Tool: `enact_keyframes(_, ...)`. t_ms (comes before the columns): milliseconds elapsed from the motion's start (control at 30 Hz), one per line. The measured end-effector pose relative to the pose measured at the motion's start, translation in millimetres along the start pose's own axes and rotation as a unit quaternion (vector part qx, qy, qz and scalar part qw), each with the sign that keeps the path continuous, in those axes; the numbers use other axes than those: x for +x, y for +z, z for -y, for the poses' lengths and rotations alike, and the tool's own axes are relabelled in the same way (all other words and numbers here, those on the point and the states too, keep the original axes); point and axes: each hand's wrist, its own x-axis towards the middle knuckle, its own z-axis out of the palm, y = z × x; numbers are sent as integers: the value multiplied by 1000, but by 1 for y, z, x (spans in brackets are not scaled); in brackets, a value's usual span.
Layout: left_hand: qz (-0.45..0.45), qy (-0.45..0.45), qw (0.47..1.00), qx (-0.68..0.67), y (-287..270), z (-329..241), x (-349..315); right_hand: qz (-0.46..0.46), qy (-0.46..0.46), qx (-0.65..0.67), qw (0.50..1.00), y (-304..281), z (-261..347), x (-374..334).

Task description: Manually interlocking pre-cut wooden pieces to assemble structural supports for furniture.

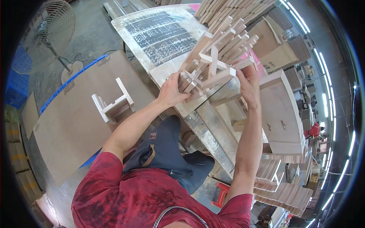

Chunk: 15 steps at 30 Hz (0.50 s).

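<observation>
Several pale wooden strips (pixel 218 78) lie crossed in a loose heap at the near corner of the worktable (pixel 176 70). My left hand (pixel 172 91) is closed around the ends of short wooden sticks (pixel 185 82) on the heap's left side. On the right, my right hand (pixel 249 86) has its fingers curled around the end of a wooden strip (pixel 243 63); its fingertips are partly hidden. Longer wooden bars (pixel 228 40) are stacked just beyond both hands.
A small wooden frame assembly (pixel 115 103) rests on a brown board (pixel 80 114) at left. A fan (pixel 51 30) stands behind that board. Wooden panels (pixel 279 114) and stacked boards (pixel 283 195) are at right. A red stool-like object (pixel 220 194) sits low beside my right arm.
</observation>
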Motion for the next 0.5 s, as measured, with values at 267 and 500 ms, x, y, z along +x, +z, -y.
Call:
enact_keyframes(267,41,-3,999,-17,-12,1,5,36,77,-8,996,12,-53,11)
enact_keyframes(500,16,7,1000,-4,-9,10,5,69,68,-78,992,18,-26,5)
